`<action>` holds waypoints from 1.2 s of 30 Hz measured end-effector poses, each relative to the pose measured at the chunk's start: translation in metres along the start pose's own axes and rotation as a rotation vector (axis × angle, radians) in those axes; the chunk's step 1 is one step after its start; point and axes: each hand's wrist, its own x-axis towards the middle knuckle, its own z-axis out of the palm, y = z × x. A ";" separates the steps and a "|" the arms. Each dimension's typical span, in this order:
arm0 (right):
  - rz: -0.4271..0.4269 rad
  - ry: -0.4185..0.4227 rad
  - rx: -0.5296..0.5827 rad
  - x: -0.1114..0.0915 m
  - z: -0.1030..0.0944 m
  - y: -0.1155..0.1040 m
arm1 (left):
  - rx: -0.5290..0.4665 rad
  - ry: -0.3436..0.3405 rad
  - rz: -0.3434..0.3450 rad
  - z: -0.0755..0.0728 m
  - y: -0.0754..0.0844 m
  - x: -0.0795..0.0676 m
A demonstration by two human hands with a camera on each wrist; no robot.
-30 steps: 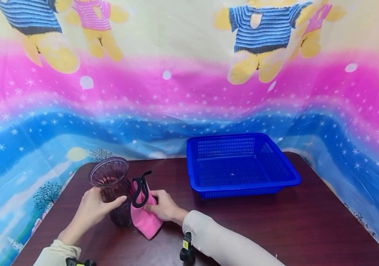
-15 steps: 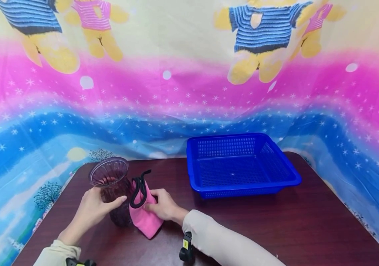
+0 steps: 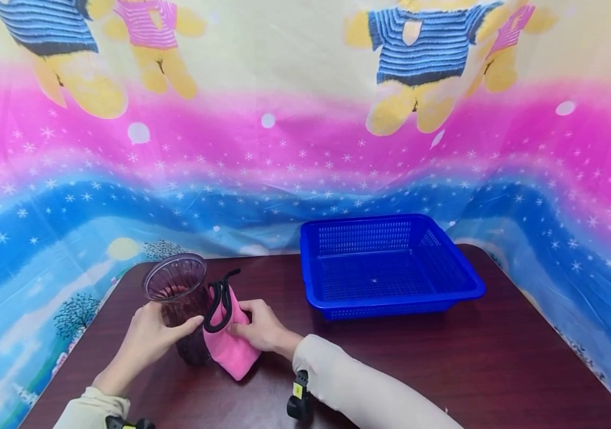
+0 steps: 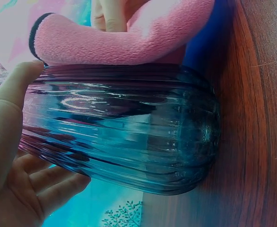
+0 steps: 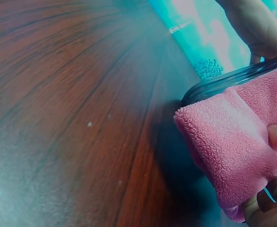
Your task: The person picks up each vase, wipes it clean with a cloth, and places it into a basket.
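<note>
A ribbed, tinted glass vase [image 3: 189, 310] with a flared rim stands at the left of the table, tilted slightly in the head view. My left hand [image 3: 149, 336] grips it below the rim, thumb on the near side and fingers round the far side, as the left wrist view shows on the vase [image 4: 124, 127]. Against the vase's right side my right hand [image 3: 263, 326] holds a folded pink cloth [image 3: 232, 351] with a black cord loop [image 3: 219, 310]. In the right wrist view, thumb and fingers pinch the fuzzy cloth [image 5: 233, 146], which covers part of the vase.
A blue plastic basket [image 3: 391, 274] with perforated walls sits at the back right of the dark wooden table [image 3: 391, 363]. Behind the table hangs a printed curtain [image 3: 267, 155]. Black wrist cameras sit at both sleeves.
My right hand and the pink cloth have shifted slightly left and up along the vase. The left hand and the vase hold nearly still.
</note>
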 end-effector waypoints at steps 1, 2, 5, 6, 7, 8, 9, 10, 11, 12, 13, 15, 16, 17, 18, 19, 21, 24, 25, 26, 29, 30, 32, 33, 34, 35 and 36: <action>-0.003 0.000 0.001 0.000 0.000 -0.001 | 0.002 0.000 0.001 0.000 0.000 0.000; -0.007 0.000 0.002 0.001 0.000 -0.002 | 0.005 0.000 0.002 0.000 0.000 0.000; -0.021 0.006 0.002 0.002 -0.001 -0.005 | 0.010 0.002 0.007 0.000 -0.001 0.000; -0.021 0.007 0.002 0.003 -0.001 -0.006 | 0.010 0.004 0.010 0.000 -0.001 0.001; -0.023 0.009 0.007 0.003 -0.002 -0.007 | 0.010 0.005 0.012 0.000 -0.001 0.001; -0.023 0.010 0.009 0.003 -0.002 -0.008 | 0.010 0.007 0.014 0.000 -0.001 0.001; -0.023 0.009 0.011 0.004 -0.002 -0.009 | 0.010 0.008 0.015 0.000 -0.001 0.001; -0.021 0.007 0.014 0.004 -0.003 -0.010 | 0.011 0.010 0.017 0.000 -0.001 0.001; -0.026 0.006 0.014 0.005 -0.003 -0.011 | 0.013 0.011 0.017 0.000 -0.001 0.001; -0.027 0.004 0.014 0.005 -0.003 -0.012 | 0.014 0.011 0.017 0.000 -0.001 0.001; -0.030 0.002 0.015 0.006 -0.003 -0.013 | 0.018 0.013 0.017 0.000 -0.001 0.001; -0.036 -0.001 0.013 0.007 -0.004 -0.016 | 0.025 0.013 0.018 0.000 -0.001 0.001; -0.039 -0.001 0.014 0.007 -0.005 -0.018 | 0.028 0.014 0.019 0.000 -0.001 0.002; -0.044 -0.001 0.013 0.008 -0.005 -0.019 | 0.030 0.014 0.018 0.000 -0.001 0.002; -0.042 0.000 0.013 0.008 -0.006 -0.021 | 0.031 0.014 0.018 0.000 -0.001 0.002; -0.044 0.001 0.013 0.008 -0.006 -0.023 | 0.032 0.012 0.017 0.000 -0.001 0.002; -0.050 0.004 0.012 0.009 -0.007 -0.026 | 0.031 0.010 0.016 0.000 -0.001 0.002; -0.059 0.005 0.017 0.010 -0.008 -0.030 | 0.025 0.006 0.016 0.000 -0.001 0.002; -0.063 0.005 0.018 0.010 -0.008 -0.031 | 0.024 0.004 0.018 0.000 -0.002 0.002; -0.065 0.004 0.021 0.011 -0.008 -0.032 | 0.022 0.004 0.019 0.000 -0.002 0.002; -0.067 0.004 0.030 0.011 -0.009 -0.035 | 0.020 0.005 0.025 -0.001 -0.002 0.001; -0.066 0.002 0.034 0.011 -0.009 -0.036 | 0.021 0.005 0.026 -0.001 -0.002 0.001; -0.062 -0.002 0.038 0.011 -0.009 -0.037 | 0.022 0.005 0.026 -0.001 -0.002 0.001; -0.059 -0.003 0.042 0.011 -0.009 -0.038 | 0.022 0.004 0.026 -0.001 -0.002 0.001; -0.057 -0.004 0.045 0.012 -0.009 -0.039 | 0.022 0.001 0.024 -0.001 -0.002 0.001; -0.056 -0.004 0.049 0.012 -0.009 -0.040 | 0.023 0.001 0.023 -0.001 -0.001 0.001; -0.056 -0.005 0.053 0.012 -0.010 -0.041 | 0.023 0.000 0.022 -0.001 -0.001 0.001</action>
